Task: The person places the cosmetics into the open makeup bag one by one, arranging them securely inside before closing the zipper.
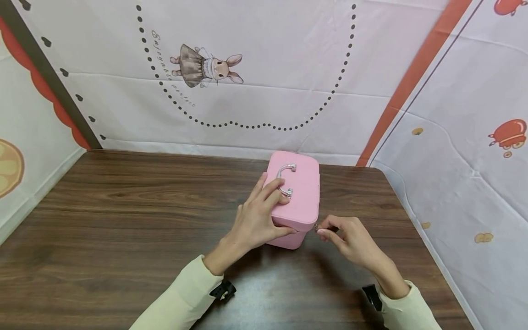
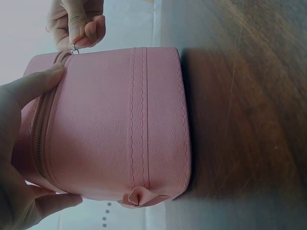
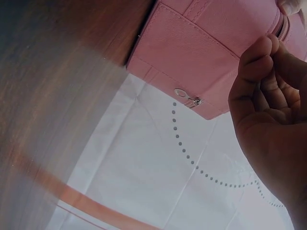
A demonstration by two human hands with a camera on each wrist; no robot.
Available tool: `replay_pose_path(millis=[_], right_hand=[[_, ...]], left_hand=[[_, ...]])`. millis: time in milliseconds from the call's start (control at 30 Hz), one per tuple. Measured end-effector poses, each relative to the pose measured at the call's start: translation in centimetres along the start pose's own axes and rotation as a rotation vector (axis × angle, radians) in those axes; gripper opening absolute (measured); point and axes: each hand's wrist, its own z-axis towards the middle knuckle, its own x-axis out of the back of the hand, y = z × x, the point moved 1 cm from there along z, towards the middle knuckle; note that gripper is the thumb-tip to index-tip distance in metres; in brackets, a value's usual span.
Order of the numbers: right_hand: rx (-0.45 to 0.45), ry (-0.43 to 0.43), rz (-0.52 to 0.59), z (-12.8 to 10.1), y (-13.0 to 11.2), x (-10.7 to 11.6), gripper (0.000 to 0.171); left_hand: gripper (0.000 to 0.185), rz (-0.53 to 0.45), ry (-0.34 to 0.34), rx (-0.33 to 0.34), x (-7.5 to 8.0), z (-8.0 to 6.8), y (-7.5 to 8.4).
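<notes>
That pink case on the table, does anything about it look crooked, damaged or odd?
Nothing stands out. The pink case sits upright on the wooden table, zipper closed along the side seen. The left hand steadies its top while the right hand pinches the zipper pull.

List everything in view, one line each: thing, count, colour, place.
case: one, pink, on the table's far right part.
handle: one, silver, on top of the case.
zip pull: one, silver, at the case's near right corner.
second pull: one, silver, hanging loose on the case's far side, seen from the right wrist.
table: one, dark wood, fills the foreground.
backdrop: white cloth with a rabbit print and dotted line, behind and beside the table.
left hand: one, rests on the case top, thumb on its front.
right hand: one, pinches the zip pull.
</notes>
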Motion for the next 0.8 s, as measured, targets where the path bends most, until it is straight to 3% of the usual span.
replay_pose_path(millis=[267, 600, 800], right_hand=[[0.006, -0.015, 0.001, 0.01, -0.26, -0.02, 0.023], [0.043, -0.022, 0.011, -0.03, -0.50, -0.10, 0.024], [0.047, -0.033, 0.020, -0.06, -0.54, -0.19, 0.023]], left_hand=[[0.061, -0.049, 0.016, 0.011, -0.05, -0.07, 0.00], [0.062, -0.113, 0.072, -0.042, -0.50, -0.18, -0.09], [0.063, -0.167, 0.084, -0.024, -0.75, -0.33, -0.21]])
